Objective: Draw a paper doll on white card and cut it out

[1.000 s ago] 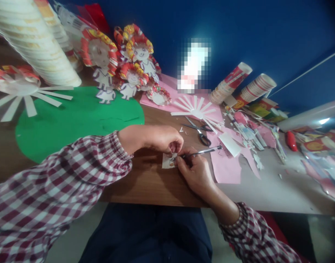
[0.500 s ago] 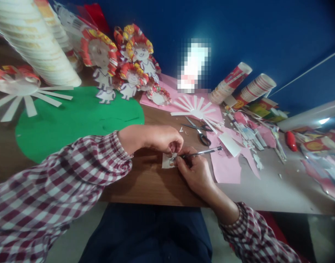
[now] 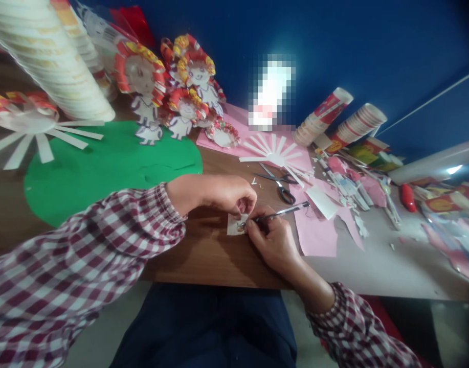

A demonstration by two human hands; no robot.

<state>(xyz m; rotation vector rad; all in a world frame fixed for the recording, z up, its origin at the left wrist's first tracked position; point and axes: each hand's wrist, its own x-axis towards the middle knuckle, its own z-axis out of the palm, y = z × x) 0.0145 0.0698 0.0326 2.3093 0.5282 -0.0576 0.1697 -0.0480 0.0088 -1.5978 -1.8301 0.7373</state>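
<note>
My right hand (image 3: 274, 237) is closed around a slim pen (image 3: 288, 210), its tip down on a small piece of white paper (image 3: 232, 228). Small dark and brownish marks show on that paper, partly covered by my fingers. My left hand (image 3: 234, 197) rests at the paper's upper edge with its fingers curled; whether it pinches anything is hidden. Just beyond my hands lies a pair of black-handled scissors (image 3: 282, 184), its blades spread. A white paper piece with fanned strips (image 3: 275, 156) lies behind the scissors.
A green round sheet (image 3: 111, 168) lies at left under paper dolls (image 3: 142, 82) with red and yellow rings. Stacked paper cups stand at far left (image 3: 61, 61) and back right (image 3: 326, 115). Pink paper (image 3: 316, 237), scraps and markers spread over the right side, near a red object (image 3: 407, 198).
The pen has shifted slightly in my right hand, its far end a little higher. My left hand stays almost still.
</note>
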